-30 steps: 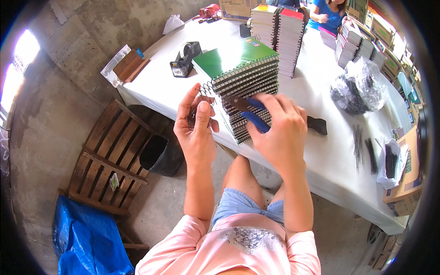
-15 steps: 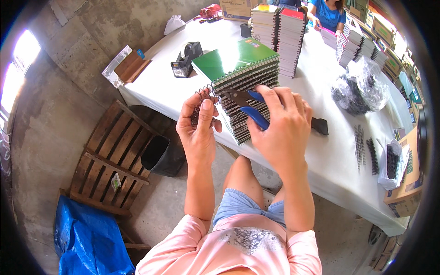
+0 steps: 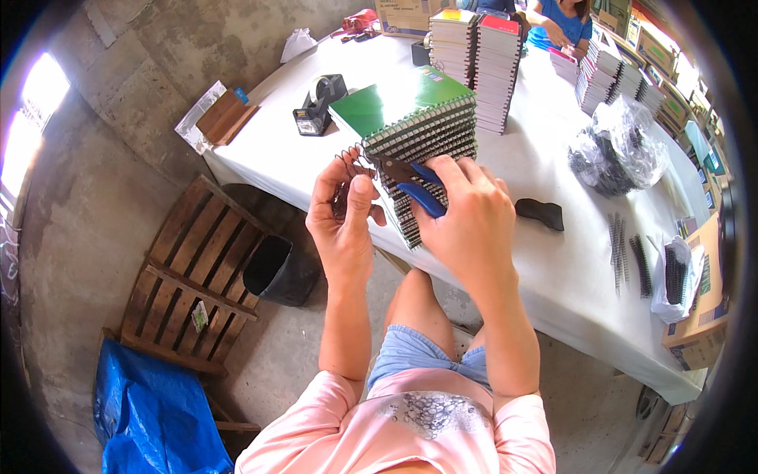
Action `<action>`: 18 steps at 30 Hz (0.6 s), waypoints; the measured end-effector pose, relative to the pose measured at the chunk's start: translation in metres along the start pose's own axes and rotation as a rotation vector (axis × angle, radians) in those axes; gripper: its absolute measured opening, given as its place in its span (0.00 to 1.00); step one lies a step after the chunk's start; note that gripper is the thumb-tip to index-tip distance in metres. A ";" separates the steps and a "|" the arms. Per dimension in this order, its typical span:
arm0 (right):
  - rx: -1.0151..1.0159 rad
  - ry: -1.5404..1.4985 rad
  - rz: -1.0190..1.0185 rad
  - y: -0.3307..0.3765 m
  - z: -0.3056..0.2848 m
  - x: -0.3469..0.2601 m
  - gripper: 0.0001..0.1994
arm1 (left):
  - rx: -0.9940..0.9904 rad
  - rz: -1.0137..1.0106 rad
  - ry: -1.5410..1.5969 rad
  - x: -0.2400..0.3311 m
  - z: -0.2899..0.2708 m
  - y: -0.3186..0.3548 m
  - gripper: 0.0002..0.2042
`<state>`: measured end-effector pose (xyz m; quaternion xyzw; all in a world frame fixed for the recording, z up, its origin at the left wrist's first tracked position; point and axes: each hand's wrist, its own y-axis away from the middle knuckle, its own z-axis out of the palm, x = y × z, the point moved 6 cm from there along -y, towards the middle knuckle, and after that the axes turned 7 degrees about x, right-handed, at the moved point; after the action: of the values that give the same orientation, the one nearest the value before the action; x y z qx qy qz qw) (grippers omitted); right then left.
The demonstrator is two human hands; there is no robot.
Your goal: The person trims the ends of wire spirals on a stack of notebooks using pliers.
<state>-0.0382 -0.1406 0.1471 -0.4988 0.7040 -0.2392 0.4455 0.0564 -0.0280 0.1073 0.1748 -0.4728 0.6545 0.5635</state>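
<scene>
A stack of spiral notebooks (image 3: 404, 101) with a green top cover stands at the table's front edge, wire-bound edges toward me. My right hand (image 3: 474, 221) is closed round blue-handled pliers (image 3: 424, 199). Their dark jaws point left at the bindings, at the stack's left corner; whether they grip a wire is too small to tell. Close beside that corner, my left hand (image 3: 343, 229) is closed on a bunch of thin, dark, curled wire pieces (image 3: 344, 170). Some of them stick up past my fingertips.
On the white-covered table (image 3: 545, 261) are a black tape dispenser (image 3: 320, 103), a black object (image 3: 540, 214), loose binding wires (image 3: 617, 251) and a plastic bag of black coils (image 3: 620, 154). Notebook stacks (image 3: 497, 75) rise behind. A person in blue (image 3: 558, 28) works across. A black bin (image 3: 280, 270) stands left.
My right hand and the pliers have moved slightly left, toward my left hand; the handles look closer together. More of the black object shows. The person's hands across the table have shifted.
</scene>
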 end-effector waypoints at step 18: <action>0.036 0.084 -0.037 -0.008 -0.015 0.001 0.24 | -0.157 0.024 -0.088 0.025 -0.001 -0.004 0.22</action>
<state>-0.0476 -0.1462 0.1607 -0.4932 0.7083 -0.2808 0.4197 0.0529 -0.0130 0.1274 0.1531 -0.5490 0.6139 0.5462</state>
